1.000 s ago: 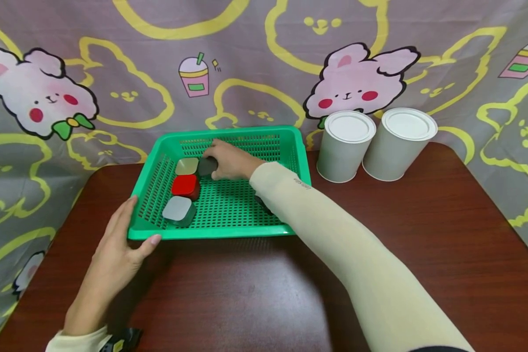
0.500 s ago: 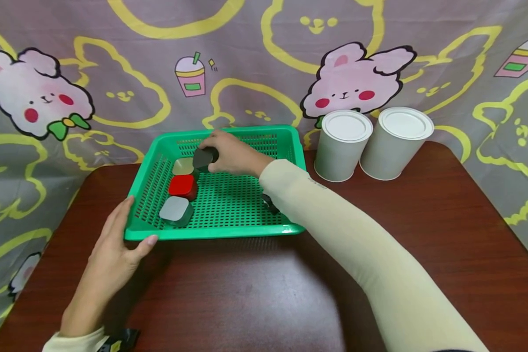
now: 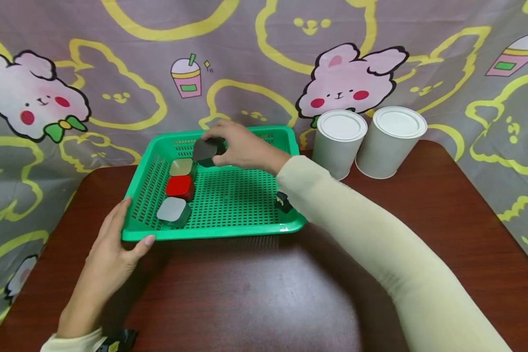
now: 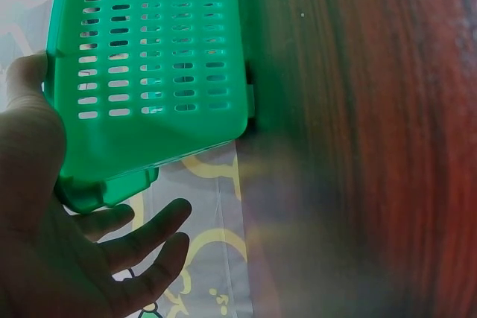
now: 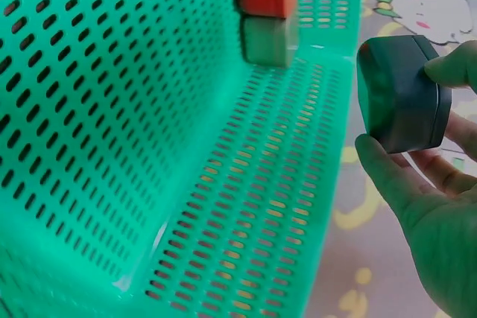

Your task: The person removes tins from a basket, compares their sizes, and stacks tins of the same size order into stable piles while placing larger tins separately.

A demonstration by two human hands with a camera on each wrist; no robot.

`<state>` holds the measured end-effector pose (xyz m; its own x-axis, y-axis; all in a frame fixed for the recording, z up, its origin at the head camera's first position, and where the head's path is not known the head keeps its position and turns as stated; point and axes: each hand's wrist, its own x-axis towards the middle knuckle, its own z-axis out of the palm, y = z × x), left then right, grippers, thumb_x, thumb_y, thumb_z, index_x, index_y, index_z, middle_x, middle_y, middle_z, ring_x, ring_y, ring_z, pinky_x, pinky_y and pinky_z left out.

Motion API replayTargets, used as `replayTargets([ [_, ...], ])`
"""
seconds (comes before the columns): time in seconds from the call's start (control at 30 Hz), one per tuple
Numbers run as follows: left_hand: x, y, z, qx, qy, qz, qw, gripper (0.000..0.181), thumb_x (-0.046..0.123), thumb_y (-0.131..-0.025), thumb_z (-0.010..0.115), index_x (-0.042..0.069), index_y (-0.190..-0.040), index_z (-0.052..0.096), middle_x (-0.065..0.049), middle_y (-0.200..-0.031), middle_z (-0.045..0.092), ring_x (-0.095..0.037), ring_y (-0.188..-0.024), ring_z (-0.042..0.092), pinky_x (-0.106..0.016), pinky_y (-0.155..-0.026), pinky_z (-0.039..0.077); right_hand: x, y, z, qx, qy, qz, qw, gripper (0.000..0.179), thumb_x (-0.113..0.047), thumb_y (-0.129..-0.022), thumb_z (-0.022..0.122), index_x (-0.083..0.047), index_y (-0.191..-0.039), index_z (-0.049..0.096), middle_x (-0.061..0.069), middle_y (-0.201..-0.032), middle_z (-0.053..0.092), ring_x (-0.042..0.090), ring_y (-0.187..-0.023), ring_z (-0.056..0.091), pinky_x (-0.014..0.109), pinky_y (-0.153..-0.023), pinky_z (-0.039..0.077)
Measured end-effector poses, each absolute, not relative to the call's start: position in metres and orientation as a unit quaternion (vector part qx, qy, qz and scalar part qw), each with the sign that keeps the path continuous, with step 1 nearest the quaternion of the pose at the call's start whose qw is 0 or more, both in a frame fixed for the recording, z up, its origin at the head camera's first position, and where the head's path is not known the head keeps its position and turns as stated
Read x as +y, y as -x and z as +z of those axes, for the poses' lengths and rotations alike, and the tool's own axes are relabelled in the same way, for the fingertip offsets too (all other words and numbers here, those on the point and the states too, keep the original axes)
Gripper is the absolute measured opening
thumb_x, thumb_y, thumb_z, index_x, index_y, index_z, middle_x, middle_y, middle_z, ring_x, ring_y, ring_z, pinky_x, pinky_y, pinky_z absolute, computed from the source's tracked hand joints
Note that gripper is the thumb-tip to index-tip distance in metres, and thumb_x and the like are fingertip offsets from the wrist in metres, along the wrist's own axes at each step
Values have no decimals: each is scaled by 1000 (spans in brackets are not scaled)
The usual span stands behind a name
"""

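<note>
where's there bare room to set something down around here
Free: the middle of the green basket, right of the pale box, red box and gray box; the table in front, between left hand and right arm. Crowded: the basket's left side, near its back edge, where the right hand holds the black box, and by two cans.

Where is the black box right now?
In the head view, the right hand holds the black box near the far rim of the green basket, right of the cream box.
</note>
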<state>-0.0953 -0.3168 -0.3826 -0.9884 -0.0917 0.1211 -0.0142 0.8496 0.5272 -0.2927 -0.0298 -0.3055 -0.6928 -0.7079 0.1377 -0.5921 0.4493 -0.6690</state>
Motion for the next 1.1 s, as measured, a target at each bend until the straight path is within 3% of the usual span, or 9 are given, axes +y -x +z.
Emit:
replayTargets([
  [0.27, -317, 95, -383, -958, -23, -274, 77, 100, 27, -97, 76, 20, -171, 9, -24, -171, 19, -52, -143, 31, -81, -98, 34, -9, 281, -286, 832, 395, -386, 43, 49, -11, -94, 69, -12, -142, 65, 4, -141, 57, 18, -118, 52, 30, -89, 47],
  [0.4, -317, 95, -383, -959, -27, -273, 74, 100, 28, -98, 76, 20, -171, 9, -24, -171, 19, -52, -143, 31, -81, -98, 34, 2, 277, -278, 829, 398, -392, 29, 49, -12, -93, 70, -14, -142, 66, 2, -131, 60, 16, -112, 54, 29, -87, 52],
  [0.67, -317, 94, -384, -959, -29, -275, 70, 99, 31, -98, 75, 21, -171, 8, -24, -171, 18, -52, -143, 32, -80, -96, 34, 25, 270, -274, 826, 396, -401, 19, 48, -11, -93, 71, -13, -141, 66, 1, -132, 60, 14, -117, 55, 27, -99, 56],
  [0.87, -317, 93, -384, -958, -25, -276, 77, 99, 28, -98, 75, 19, -171, 9, -25, -170, 20, -51, -142, 32, -80, -97, 34, 45, 257, -277, 815, 395, -423, 29, 49, -7, -93, 73, -9, -141, 65, 5, -137, 58, 16, -123, 56, 33, -100, 58],
  [1.1, -317, 94, -383, -958, -25, -275, 75, 99, 31, -98, 75, 20, -171, 8, -25, -170, 19, -52, -142, 32, -80, -98, 35, 76, 242, -284, 804, 372, -464, 6, 48, -4, -90, 75, -10, -137, 69, 3, -135, 61, 16, -117, 60, 37, -98, 60],
])
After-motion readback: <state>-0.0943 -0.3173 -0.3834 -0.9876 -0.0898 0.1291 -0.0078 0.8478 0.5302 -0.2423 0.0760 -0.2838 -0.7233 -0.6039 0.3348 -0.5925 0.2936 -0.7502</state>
